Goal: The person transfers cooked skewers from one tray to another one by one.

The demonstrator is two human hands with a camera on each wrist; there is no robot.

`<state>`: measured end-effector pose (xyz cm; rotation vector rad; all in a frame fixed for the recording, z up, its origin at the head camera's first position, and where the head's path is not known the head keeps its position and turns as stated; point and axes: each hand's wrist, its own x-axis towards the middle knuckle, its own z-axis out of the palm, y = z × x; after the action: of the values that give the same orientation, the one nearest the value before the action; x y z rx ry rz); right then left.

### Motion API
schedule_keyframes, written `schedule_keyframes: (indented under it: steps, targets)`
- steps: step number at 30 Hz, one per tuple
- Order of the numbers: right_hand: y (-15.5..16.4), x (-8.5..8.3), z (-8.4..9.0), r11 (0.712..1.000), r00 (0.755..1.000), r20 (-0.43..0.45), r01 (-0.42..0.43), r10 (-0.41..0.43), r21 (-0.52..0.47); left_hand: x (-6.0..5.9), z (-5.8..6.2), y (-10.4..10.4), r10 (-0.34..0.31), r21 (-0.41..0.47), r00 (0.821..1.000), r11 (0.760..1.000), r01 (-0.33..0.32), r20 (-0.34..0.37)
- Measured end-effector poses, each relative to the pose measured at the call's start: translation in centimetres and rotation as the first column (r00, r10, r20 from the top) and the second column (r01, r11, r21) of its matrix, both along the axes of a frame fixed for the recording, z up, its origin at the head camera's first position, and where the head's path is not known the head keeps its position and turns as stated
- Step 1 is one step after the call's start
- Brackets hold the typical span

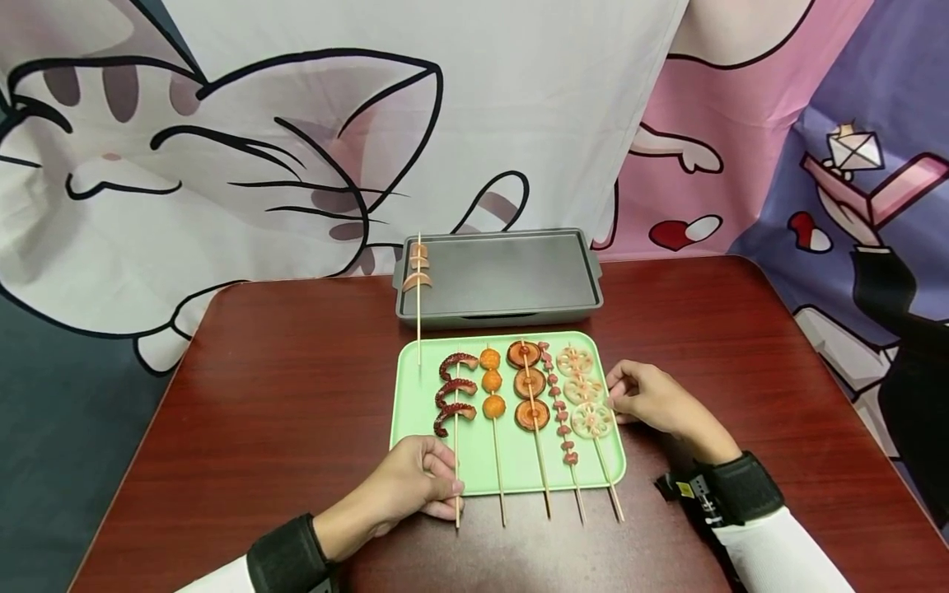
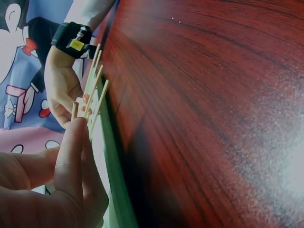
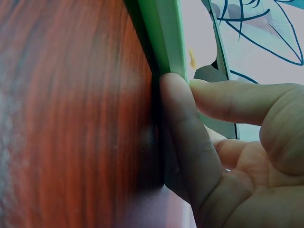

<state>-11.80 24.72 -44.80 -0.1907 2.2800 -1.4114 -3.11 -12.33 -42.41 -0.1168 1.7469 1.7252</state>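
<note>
In the head view my left hand (image 1: 423, 479) pinches the lower stick of a skewer of dark red octopus tentacles (image 1: 456, 389) at the front left of the green tray (image 1: 408, 420). My right hand (image 1: 652, 399) grips the tray's right rim between thumb and fingers, as the right wrist view shows with the hand (image 3: 228, 137) at the tray edge (image 3: 168, 42). Across the tray lie skewers of orange balls (image 1: 492, 380), mushroom slices (image 1: 530, 383), small pink pieces (image 1: 558, 403) and lotus root slices (image 1: 583, 390).
Behind the green tray stands a grey baking pan (image 1: 511, 276). A skewer of pale brown pieces (image 1: 418, 268) lies on its left end, the stick reaching over the green tray. Both stand on a reddish wooden table (image 1: 296, 371). Cartoon-printed cloth (image 1: 549, 107) hangs behind.
</note>
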Motion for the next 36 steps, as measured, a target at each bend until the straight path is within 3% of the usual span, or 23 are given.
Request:
schedule_keyframes:
  steps: [11,21,32,36]
  targets:
    - [-0.1,0.0,0.1,1.0,1.0,0.01,0.003,-0.003,-0.01,-0.2,-0.6,0.0,0.012,-0.018,1.0,1.0,-0.012,-0.001]
    - [0.0,0.0,0.0,1.0,1.0,0.012,0.008,-0.008,-0.002,-0.5,-0.8,-0.2,-0.065,-0.117,0.995,0.992,0.056,-0.073]
    - [-0.1,0.0,0.2,1.0,1.0,0.016,0.012,-0.012,-0.007,-0.8,-0.6,-0.5,-0.173,-0.308,0.969,0.945,0.112,-0.178]
    - [-0.2,0.0,0.2,1.0,1.0,0.022,0.013,-0.013,-0.008,-1.0,0.2,-0.6,-0.242,-0.411,0.935,0.904,0.119,-0.261]
